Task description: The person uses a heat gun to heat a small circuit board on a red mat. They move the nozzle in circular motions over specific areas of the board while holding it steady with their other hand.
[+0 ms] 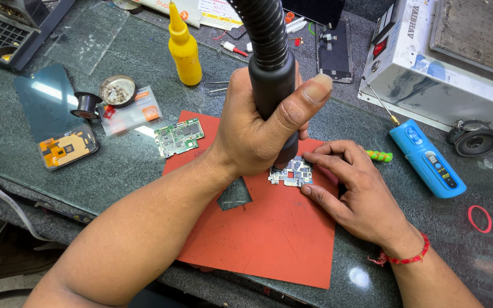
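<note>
Left grip [258, 128] (fisted) round hot-air wand [270, 68]

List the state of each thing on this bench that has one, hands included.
Left hand: gripping the black nozzle handle, held upright.
Right hand: fingertips steadying the small board.
Small board: flat on the red mat, under the nozzle tip.
Green board: lying loose at the mat's edge.
Yellow bottle: upright, capped.
Blue tool: lying flat.
</note>
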